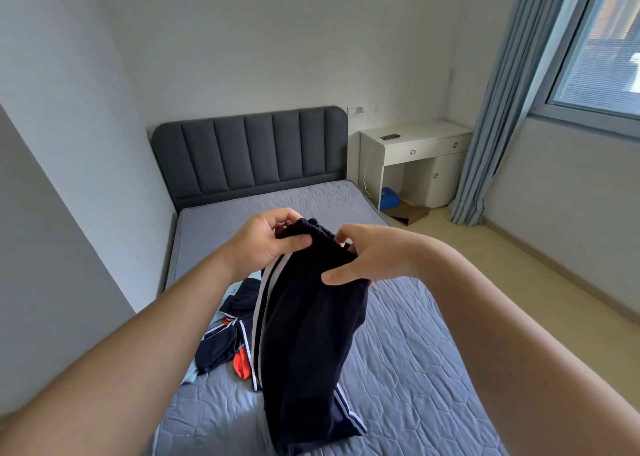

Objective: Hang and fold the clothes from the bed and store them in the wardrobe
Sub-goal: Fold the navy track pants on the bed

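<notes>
Navy trousers (311,334), judged soft and limp, are gripped at the waistband (322,231) by left hand (266,244) and right hand (367,258), legs hung below them.

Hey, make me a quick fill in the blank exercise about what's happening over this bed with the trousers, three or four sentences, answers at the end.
1. The left hand and the right hand both grip the dark trousers at the ____.
2. The stripes down the trousers' side are ____.
3. The pile of other clothes lies on the bed, to the ____ of the trousers.
4. The curtain by the window is ____.

Missing words: waistband; white; left; blue.
</notes>
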Demonstrator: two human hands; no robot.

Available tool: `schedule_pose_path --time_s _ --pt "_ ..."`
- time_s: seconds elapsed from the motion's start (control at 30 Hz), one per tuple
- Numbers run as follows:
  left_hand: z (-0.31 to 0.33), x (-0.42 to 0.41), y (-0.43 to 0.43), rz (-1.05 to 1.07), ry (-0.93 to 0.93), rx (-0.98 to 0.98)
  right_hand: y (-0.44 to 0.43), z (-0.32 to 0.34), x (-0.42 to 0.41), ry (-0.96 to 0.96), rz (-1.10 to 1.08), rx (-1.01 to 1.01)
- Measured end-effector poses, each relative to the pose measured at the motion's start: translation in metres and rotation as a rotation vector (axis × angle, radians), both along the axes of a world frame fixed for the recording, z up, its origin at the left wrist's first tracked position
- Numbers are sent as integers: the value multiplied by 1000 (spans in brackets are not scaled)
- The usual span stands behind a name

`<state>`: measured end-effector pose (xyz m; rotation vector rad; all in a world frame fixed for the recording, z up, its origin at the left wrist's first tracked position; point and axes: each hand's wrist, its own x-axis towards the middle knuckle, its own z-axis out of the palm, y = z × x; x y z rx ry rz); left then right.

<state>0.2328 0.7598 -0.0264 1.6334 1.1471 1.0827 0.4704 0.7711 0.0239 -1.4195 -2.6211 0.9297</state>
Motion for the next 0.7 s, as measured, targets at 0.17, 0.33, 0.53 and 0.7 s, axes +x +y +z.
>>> schedule_pose_path --time_s 0.17,0.33,0.53,0.7 --pt "-3 9 11 -27 4 1 -6 9 -1 -244 -14 331" --pt "-3 12 25 -54 80 34 -11 15 5 -261 29 439" --pt "9 14 45 -45 125 75 -4 21 21 74 74 220" --pt "44 26 59 -207 324 46 4 10 24 131 -110 282"
